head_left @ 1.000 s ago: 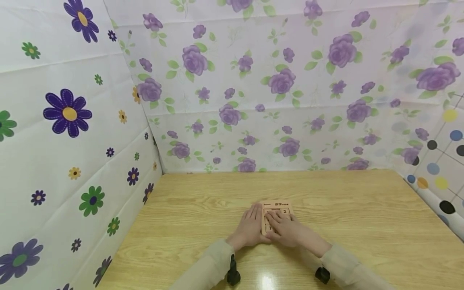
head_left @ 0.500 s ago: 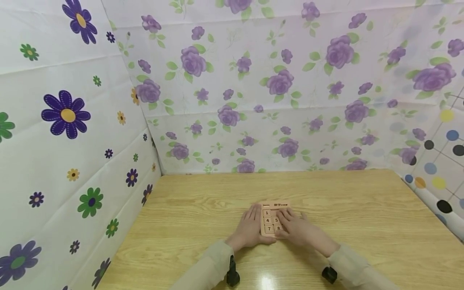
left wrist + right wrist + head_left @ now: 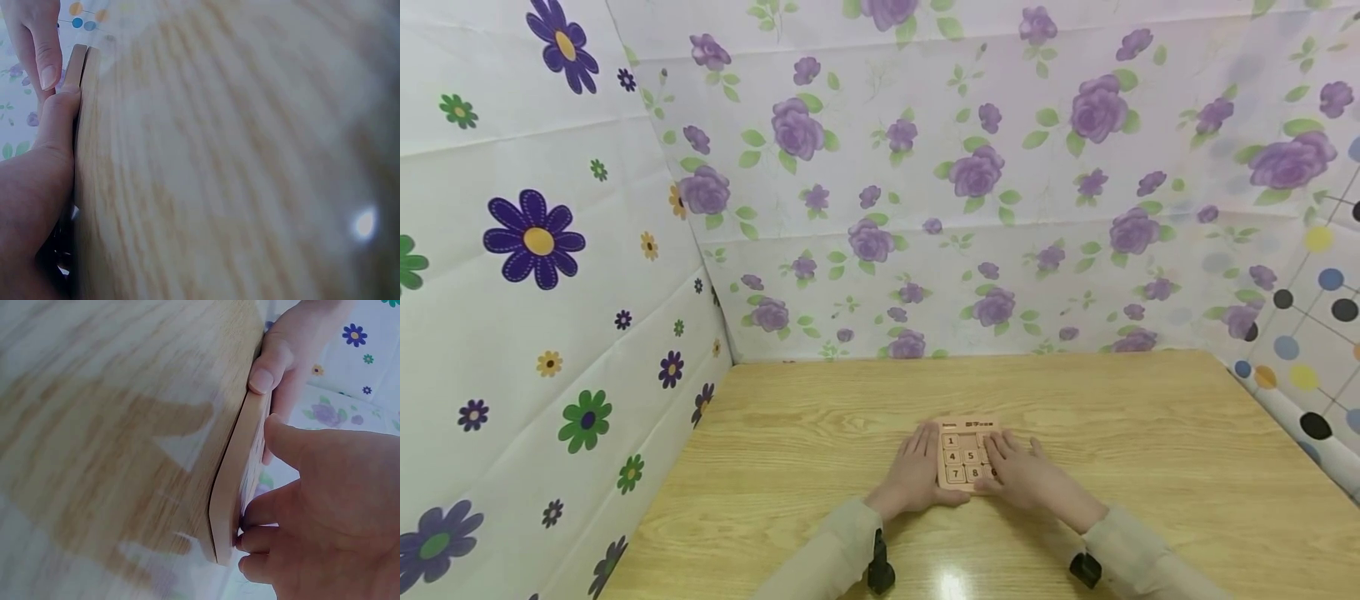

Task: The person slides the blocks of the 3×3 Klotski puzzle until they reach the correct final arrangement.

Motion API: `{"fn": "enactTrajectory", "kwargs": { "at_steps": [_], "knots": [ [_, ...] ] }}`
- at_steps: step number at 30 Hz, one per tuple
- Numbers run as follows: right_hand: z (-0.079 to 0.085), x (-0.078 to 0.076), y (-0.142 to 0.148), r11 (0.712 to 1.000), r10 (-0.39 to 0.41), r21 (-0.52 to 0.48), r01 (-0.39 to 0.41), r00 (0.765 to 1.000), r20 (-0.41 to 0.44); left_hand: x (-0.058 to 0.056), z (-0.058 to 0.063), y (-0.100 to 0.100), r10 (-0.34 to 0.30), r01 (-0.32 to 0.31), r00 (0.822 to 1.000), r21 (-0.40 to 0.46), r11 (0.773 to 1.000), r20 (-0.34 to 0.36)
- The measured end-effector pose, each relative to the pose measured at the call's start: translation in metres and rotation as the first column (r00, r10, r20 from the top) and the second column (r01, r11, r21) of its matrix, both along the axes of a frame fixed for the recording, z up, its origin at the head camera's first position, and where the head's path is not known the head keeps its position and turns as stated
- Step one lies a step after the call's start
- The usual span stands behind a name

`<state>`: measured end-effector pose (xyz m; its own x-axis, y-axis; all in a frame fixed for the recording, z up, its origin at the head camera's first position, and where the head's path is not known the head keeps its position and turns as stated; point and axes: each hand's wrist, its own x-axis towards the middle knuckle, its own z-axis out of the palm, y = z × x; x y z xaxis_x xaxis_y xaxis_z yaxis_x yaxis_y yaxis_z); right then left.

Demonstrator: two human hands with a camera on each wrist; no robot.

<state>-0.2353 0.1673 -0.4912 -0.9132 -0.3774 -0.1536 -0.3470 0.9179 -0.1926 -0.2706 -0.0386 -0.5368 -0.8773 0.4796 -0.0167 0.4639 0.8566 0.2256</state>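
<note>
A wooden number sliding puzzle lies flat on the table, its near edge showing in the right wrist view as a light wooden side. Tiles 1, 4, 5, 7 and 8 can be read, and a bare slot shows in the top middle. My left hand lies along the puzzle's left edge with fingers straight. Its thumb touches the near edge. My right hand rests over the right column, fingertips on the upper right tiles and thumb near the front edge. It covers most of the right column's tiles.
The wood-grain table extends around the puzzle on all sides. Floral cloth hangs behind it, and a daisy-print cloth hangs on the left. A dotted cloth stands on the right. A black wrist device sits at my left cuff.
My right hand has shifted right across the puzzle, uncovering tiles 1, 4, 5 and 8 and the top middle slot. My left hand stays along the left edge. The head view has shifted slightly.
</note>
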Motion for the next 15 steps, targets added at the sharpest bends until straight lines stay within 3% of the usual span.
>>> {"fn": "enactTrajectory", "kwargs": {
  "at_steps": [15],
  "knots": [
    [0.0012, 0.0017, -0.0006, 1.000, 0.002, -0.004, -0.002, 1.000, 0.009, -0.0007, -0.0026, -0.0013, -0.007, 0.007, 1.000, 0.004, 1.000, -0.011]
  ]
}}
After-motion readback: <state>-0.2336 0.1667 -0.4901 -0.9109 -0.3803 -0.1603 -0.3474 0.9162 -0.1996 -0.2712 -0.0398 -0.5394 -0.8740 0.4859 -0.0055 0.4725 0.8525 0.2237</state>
